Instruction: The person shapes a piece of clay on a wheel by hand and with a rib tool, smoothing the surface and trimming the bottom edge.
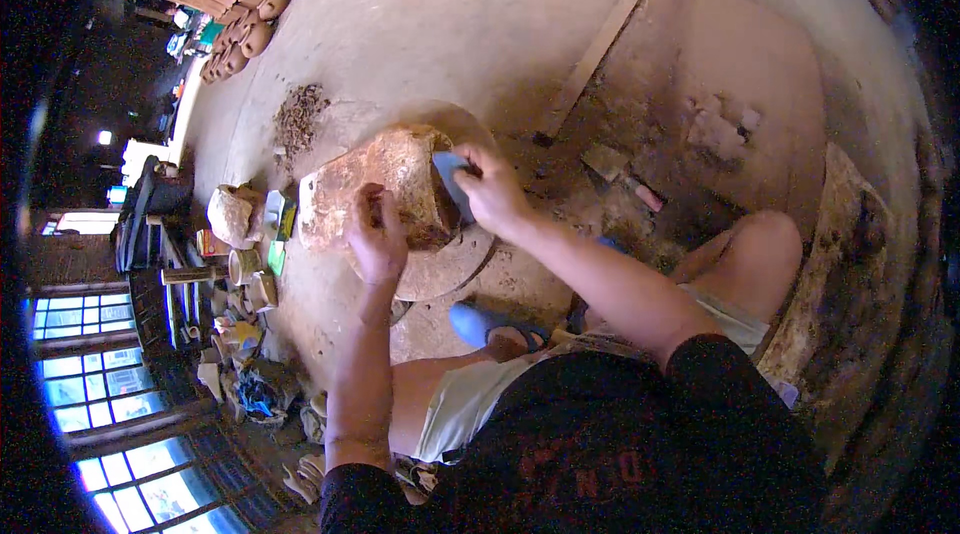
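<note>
A chunky tan-and-white block (340,179), which looks like a plaster mould, lies on a round turntable (440,279) in front of me. A dark hollow shows at its right end. There my right hand (487,192) pinches a thin blue scraper (453,182), its blade against the hollow's rim. My left hand (378,242) is at the block's near side, fingers loosely curled and apart with nothing visible between them. Whether its fingertips touch the block, I cannot tell.
A long wooden strip (605,49) lies on the floor beyond, with a handled tool (645,196) to the right. Dark crumbs (300,114) are scattered behind the block. Left stand a pale lump (234,216) and small containers; brown pots (240,39) line the far left.
</note>
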`<move>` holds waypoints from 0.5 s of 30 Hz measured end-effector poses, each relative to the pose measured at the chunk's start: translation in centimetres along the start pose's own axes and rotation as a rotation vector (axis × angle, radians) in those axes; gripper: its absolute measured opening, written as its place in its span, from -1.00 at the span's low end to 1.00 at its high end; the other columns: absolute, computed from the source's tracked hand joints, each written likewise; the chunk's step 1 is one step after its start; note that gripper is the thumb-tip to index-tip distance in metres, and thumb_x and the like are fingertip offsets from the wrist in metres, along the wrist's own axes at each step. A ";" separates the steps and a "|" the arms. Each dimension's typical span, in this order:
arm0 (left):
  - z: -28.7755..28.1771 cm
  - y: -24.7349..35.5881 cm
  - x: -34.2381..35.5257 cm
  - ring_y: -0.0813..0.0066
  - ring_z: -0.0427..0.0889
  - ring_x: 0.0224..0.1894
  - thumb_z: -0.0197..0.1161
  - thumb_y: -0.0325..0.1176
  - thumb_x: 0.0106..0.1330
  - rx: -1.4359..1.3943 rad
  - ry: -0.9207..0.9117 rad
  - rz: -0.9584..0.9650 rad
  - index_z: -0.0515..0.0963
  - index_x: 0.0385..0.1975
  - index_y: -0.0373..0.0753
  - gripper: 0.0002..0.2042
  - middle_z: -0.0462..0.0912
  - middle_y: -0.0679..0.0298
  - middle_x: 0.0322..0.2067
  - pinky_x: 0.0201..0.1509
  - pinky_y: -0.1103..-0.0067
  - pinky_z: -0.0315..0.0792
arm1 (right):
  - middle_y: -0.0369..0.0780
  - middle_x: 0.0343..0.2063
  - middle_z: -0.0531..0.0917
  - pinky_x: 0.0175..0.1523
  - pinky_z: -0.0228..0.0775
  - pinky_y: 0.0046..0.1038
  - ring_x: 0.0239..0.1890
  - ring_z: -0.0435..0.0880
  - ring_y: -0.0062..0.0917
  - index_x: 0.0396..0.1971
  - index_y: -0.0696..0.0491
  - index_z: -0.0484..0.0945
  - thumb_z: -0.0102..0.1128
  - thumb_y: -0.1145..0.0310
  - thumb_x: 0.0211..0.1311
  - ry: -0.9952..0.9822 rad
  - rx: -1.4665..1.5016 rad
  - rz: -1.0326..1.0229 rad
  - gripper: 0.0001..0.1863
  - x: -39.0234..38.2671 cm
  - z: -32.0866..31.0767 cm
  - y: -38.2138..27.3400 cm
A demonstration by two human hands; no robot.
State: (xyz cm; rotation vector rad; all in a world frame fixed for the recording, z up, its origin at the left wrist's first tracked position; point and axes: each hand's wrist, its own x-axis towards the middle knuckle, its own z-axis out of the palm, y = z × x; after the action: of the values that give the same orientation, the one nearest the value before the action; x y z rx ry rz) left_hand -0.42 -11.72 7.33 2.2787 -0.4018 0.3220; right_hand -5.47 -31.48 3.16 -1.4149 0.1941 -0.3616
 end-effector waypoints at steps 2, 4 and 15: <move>1.0 -0.4 1.5 0.11 0.69 -0.06 0.23 -0.40 0.44 0.064 -0.045 0.063 0.58 0.03 -0.36 -0.75 0.69 -0.02 -0.07 0.07 0.34 0.53 | -0.08 -0.03 0.73 0.27 0.45 -0.27 0.08 0.68 -0.21 -0.02 0.11 0.64 0.20 0.43 0.35 0.130 -0.068 -0.073 -0.75 3.4 0.1 3.3; 3.8 -1.0 2.6 0.08 0.68 -0.01 0.23 -0.38 0.43 0.076 -0.044 0.191 0.58 0.03 -0.35 -0.74 0.69 -0.01 -0.04 0.12 0.30 0.51 | -0.10 -0.10 0.73 0.22 0.46 -0.34 0.03 0.68 -0.31 -0.07 0.15 0.63 0.20 0.50 0.32 0.171 -0.067 -0.116 -0.79 7.2 -0.9 6.0; 2.9 -1.2 2.5 -0.16 0.60 0.08 0.25 -0.22 0.40 0.180 -0.025 0.137 0.56 0.10 -0.36 -0.61 0.64 -0.14 0.03 0.24 0.19 0.44 | -0.13 -0.25 0.73 0.01 0.51 -0.36 -0.14 0.71 -0.34 -0.28 0.09 0.66 0.25 0.62 0.23 0.012 -0.158 -0.254 -0.88 3.8 -0.1 3.1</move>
State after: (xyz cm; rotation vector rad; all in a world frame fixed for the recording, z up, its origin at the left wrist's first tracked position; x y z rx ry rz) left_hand 2.66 -13.58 5.48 2.4380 -0.5635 0.4133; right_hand -1.58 -32.54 0.45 -1.5984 0.0530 -0.5738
